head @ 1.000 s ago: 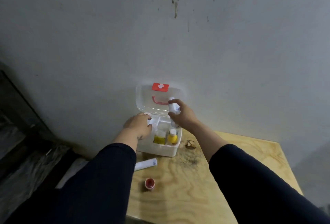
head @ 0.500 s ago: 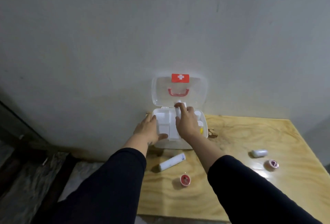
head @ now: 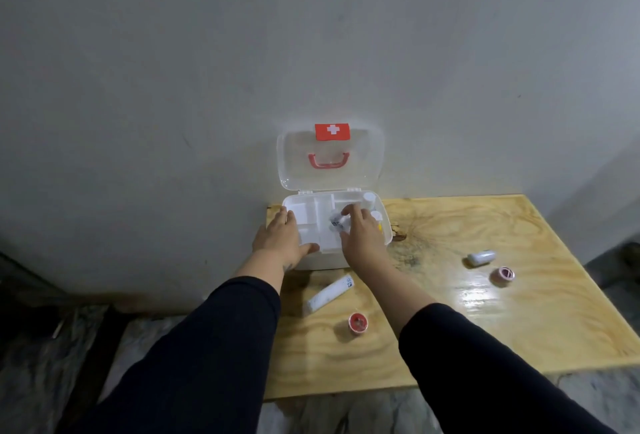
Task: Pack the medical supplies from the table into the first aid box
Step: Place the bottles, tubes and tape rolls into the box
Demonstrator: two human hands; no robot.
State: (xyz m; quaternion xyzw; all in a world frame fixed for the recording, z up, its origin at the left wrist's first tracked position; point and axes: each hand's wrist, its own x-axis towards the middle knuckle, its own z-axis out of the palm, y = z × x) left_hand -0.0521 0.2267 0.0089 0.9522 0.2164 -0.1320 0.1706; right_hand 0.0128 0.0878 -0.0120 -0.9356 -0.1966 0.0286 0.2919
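The white first aid box stands open at the table's far left corner, its clear lid with red cross and red handle leaning on the wall. My left hand grips the box's left front rim. My right hand is over the box's inner tray, fingers closed on a small white tube lying in a compartment. White bottle caps show at the box's right end. On the table lie a white tube, a red tape roll, a small white bottle and a pink tape roll.
The plywood table ends close at the front and at the right. A grey wall stands right behind the box. Left of the table is a drop to a dark floor with grey sheeting.
My right hand has lowered the small white tube from in front of the lid down into the box tray. My left hand stays on the box. The view has shifted, showing more table.
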